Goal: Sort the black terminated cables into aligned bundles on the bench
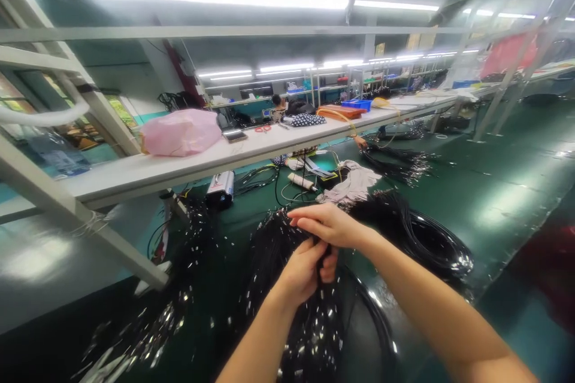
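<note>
My left hand (309,269) is wrapped around a bundle of thin black cables (314,329) with shiny metal ends. Its lower part hangs down below the fist. Just above, my right hand (330,224) lies over the top of the bundle, fingers stretched out and touching or nearly touching the left hand. Right behind both hands, more black cables (274,245) are heaped on the green work surface. A large coil of black cable (422,233) rests to the right of my right wrist.
A white shelf (274,146) crosses above, holding a pink bag (179,133) and a blue bin (357,105). Below it are a small silver-and-black device (221,188) and a pale cloth (353,182). Another person's hand (360,142) touches cables (399,161) across the surface.
</note>
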Action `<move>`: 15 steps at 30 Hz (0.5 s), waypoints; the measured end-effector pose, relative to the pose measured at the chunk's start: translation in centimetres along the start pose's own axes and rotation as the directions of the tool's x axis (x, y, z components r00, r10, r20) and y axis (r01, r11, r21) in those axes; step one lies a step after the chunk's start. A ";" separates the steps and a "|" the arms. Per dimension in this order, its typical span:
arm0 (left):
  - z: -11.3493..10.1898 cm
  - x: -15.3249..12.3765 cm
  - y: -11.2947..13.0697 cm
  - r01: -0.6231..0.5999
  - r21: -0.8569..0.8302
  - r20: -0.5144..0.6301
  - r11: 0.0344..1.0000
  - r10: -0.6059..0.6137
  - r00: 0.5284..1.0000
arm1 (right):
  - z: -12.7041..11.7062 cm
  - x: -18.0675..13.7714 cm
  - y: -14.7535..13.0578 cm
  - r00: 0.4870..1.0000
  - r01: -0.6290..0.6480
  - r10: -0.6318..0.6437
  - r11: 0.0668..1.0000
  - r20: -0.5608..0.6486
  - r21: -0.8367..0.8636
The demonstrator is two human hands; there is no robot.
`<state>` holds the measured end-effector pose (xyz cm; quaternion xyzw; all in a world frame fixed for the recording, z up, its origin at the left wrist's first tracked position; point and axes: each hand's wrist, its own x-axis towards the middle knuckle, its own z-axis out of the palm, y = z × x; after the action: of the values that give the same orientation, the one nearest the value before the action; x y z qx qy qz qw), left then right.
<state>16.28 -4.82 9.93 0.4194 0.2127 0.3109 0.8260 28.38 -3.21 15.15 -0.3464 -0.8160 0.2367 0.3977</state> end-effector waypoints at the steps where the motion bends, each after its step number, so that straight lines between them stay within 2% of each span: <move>1: -0.1 -0.3 0.7 -0.032 -0.026 -0.036 0.999 0.031 0.999 | -0.2 -0.2 0.6 0.999 0.009 -0.002 0.993 -0.054 0.114; 2: -0.2 -0.9 1.6 -0.099 -0.045 -0.078 0.994 0.095 0.992 | -0.3 -0.5 1.6 0.992 0.001 0.026 0.978 -0.126 0.211; 3: -0.3 -1.7 2.7 -0.194 -0.057 -0.120 0.979 0.186 0.975 | -0.3 -0.9 3.0 0.976 -0.060 0.112 0.963 -0.186 0.263; 4: -0.4 -2.6 3.8 -0.304 -0.057 -0.155 0.951 0.293 0.944 | 0.1 -1.6 4.6 0.945 -0.179 0.241 0.946 -0.220 0.271; 5: -0.6 -3.7 4.9 -0.410 -0.052 -0.184 0.911 0.395 0.900 | 0.7 -2.5 6.5 0.891 -0.333 0.388 0.911 -0.236 0.241; 6: -0.7 -4.7 5.9 -0.490 -0.038 -0.206 0.871 0.473 0.857 | 1.7 -3.6 8.5 0.805 -0.531 0.554 0.832 -0.213 0.158; 7: -0.7 -5.8 6.6 -0.550 -0.022 -0.229 0.835 0.532 0.816 | 2.9 -4.9 10.5 0.732 -0.648 0.655 0.754 -0.186 0.105; 10: -1.0 -8.2 7.4 -0.615 0.013 -0.297 0.788 0.591 0.751 | 7.1 -8.8 15.4 0.565 -0.819 0.810 0.574 -0.154 0.013; 13: -1.4 -9.5 7.0 -0.623 0.013 -0.350 0.782 0.587 0.730 | 10.4 -11.9 18.5 0.395 -0.918 0.902 0.396 -0.174 -0.029; 15: -1.5 -10.0 7.1 -0.632 0.009 -0.381 0.775 0.587 0.714 | 11.6 -13.0 19.9 0.311 -0.950 0.937 0.312 -0.162 -0.019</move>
<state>5.83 -7.69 15.87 0.3500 0.1913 0.6501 0.6468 32.20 -1.40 -10.94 -0.7926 -0.4458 0.3573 0.2130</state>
